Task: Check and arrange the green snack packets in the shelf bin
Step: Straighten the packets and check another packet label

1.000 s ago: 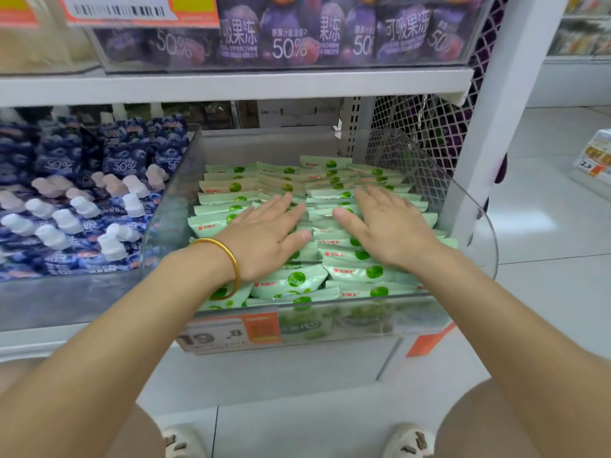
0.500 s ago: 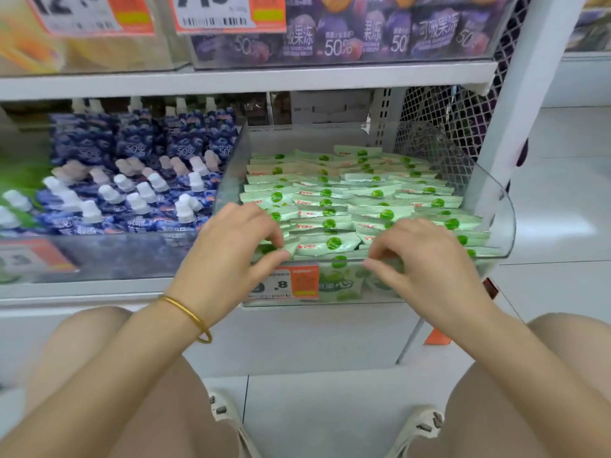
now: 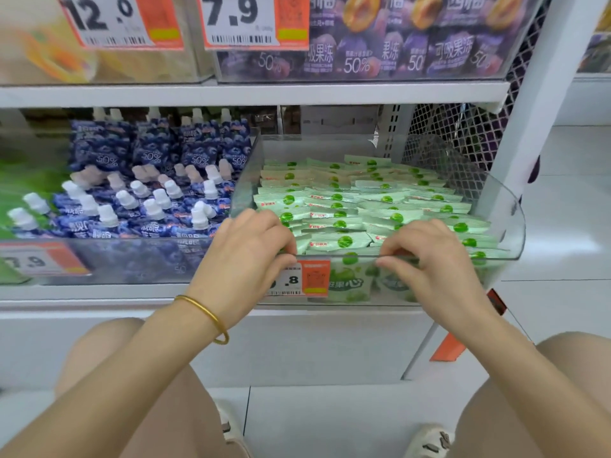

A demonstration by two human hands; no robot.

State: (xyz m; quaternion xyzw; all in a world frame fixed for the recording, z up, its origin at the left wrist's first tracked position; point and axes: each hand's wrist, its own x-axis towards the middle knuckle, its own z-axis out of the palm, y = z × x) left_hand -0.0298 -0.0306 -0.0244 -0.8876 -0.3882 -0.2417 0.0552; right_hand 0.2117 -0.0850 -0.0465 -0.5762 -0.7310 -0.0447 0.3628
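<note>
Reference: white shelf board (image 3: 251,94).
- Above it, left to right: price tag 12.0 (image 3: 112,21), price tag 7.9 (image 3: 244,21), purple jelly packs (image 3: 413,44) behind a clear front.
- Below it, at left: blue spouted pouches (image 3: 148,193) with white caps, in rows.
- Below its right end: wire mesh panel (image 3: 463,133).
- At its right end: white upright post (image 3: 535,110).
- Well below it: white floor tiles (image 3: 330,421).
</note>
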